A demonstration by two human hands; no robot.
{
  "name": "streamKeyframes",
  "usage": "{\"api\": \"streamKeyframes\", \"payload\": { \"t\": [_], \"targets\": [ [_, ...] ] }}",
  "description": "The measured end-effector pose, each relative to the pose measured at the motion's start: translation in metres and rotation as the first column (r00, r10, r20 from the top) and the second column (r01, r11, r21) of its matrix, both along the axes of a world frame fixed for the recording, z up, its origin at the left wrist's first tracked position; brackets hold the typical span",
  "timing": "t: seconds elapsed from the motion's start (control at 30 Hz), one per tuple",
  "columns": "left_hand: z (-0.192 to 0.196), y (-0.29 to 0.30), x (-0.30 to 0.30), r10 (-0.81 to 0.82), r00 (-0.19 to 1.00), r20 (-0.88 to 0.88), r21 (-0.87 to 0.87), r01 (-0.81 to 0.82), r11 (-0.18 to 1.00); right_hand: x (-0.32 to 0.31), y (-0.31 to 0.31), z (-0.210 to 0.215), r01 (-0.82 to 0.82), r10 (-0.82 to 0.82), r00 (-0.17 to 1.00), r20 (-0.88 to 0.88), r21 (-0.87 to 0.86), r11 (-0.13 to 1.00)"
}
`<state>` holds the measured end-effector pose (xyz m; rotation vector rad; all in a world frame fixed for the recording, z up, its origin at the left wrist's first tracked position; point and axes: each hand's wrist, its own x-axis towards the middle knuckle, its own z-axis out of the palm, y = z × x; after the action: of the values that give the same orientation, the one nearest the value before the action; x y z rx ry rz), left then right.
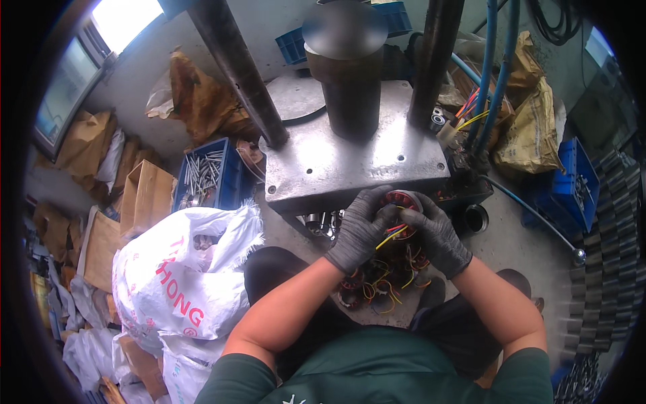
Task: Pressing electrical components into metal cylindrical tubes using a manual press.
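Between my gloved hands is a motor stator (400, 199), ring-shaped, with red insulation and yellow, red and blue lead wires hanging toward me. My left hand (362, 227), in a grey glove, wraps its left side. On the opposite side my right hand (439, 237), gloved the same way, grips it, so much of the ring is hidden by fingers. Below my hands, between my legs, several more wound stators (385, 286) lie on the floor with loose yellow and orange leads. The held stator is just in front of the near edge of the press's steel table (350, 176).
A thick steel ram (350, 101) stands over the table between two dark posts (235, 67). Left are a blue crate of metal shafts (225, 168) and a white woven sack (178, 269). At right are a lever with a ball end (577, 256), another blue crate (577, 182) and stacked metal cores (605, 249).
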<state>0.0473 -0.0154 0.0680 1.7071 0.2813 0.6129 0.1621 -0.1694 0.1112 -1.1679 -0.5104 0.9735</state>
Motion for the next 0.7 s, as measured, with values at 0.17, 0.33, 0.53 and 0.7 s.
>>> {"api": "streamKeyframes", "payload": {
  "t": [0.17, 0.33, 0.53, 0.7],
  "targets": [
    [0.012, 0.000, -0.001, 0.008, 1.000, -0.009, -0.163, -0.009, 0.987, -0.006, -0.002, -0.001, -0.033, 0.034, 0.995, 0.096, -0.010, 0.999],
    [0.003, 0.010, -0.002, 0.022, 0.995, -0.101, -0.067, -0.029, 0.997, -0.019, -0.002, 0.005, -0.025, 0.051, 0.957, 0.285, -0.094, 0.995],
    [0.012, 0.003, -0.003, -0.084, 0.995, 0.047, -0.292, 0.094, 0.952, -0.012, -0.005, -0.004, 0.050, -0.032, 0.973, 0.229, -0.075, 0.996],
    [0.004, 0.005, -0.003, -0.102, 0.994, -0.037, -0.347, 0.083, 0.934, -0.010, -0.005, -0.013, 0.068, -0.002, 0.927, 0.376, -0.164, 0.984]
  ]
}}
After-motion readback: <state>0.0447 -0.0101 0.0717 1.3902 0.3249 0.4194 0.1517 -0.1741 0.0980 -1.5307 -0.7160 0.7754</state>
